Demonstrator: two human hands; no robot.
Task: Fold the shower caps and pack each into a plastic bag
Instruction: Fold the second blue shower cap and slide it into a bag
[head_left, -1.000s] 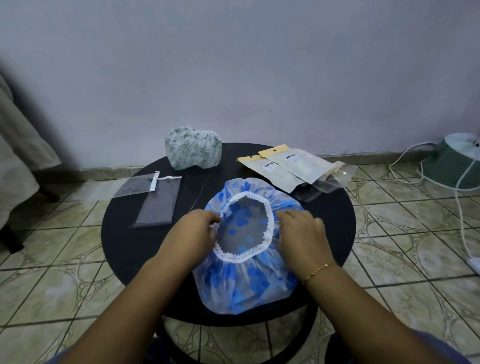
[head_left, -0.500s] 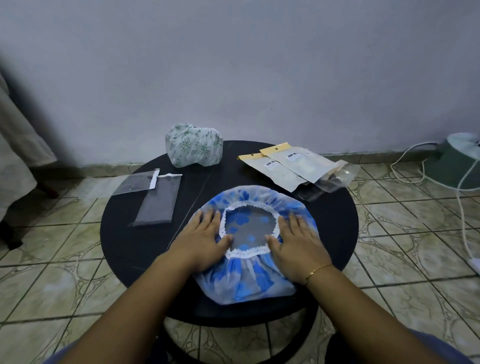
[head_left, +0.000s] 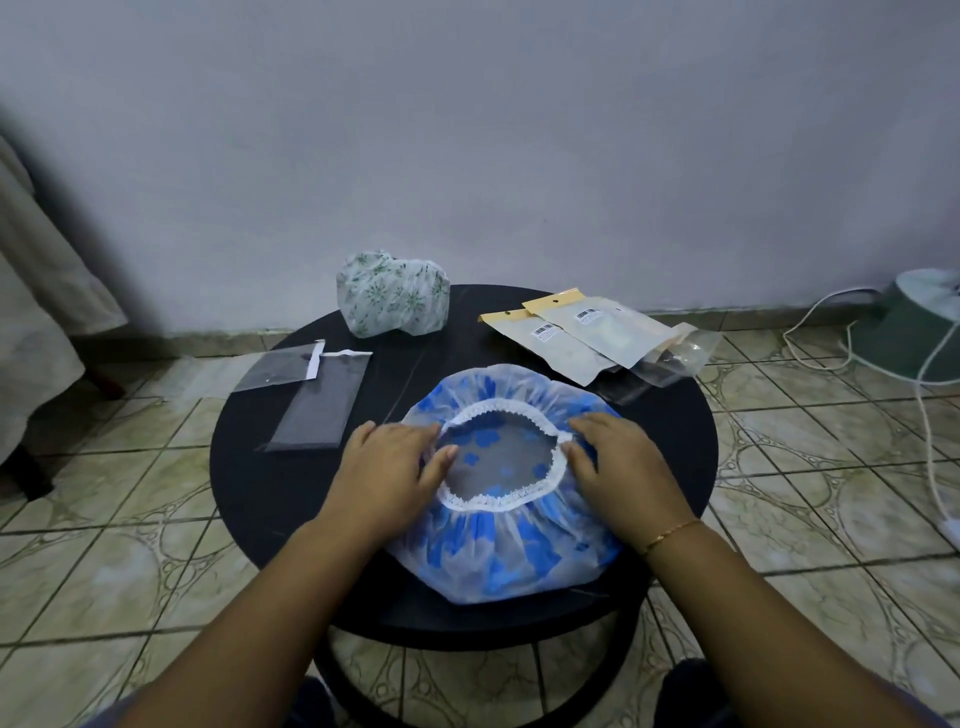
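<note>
Since a moment ago both hands, left hand (head_left: 387, 467) and right hand (head_left: 618, 462), now press flat with straight fingers on the blue shower cap (head_left: 506, 551) at table (head_left: 249, 483) centre, 6 o'clock side; it lies flattened, ready for folding.

A plain pale wall (head_left: 519, 130) filled the upper half of the view, meeting a floor (head_left: 119, 561) of beige-green patterned tiles. A round black table (head_left: 260, 493) stood near the wall. At left hung pale cloth (head_left: 36, 312). At right a green stand (head_left: 909, 338) sat on the floor, white cords (head_left: 930, 436) trailing beside it. The light was dim and even.
</note>
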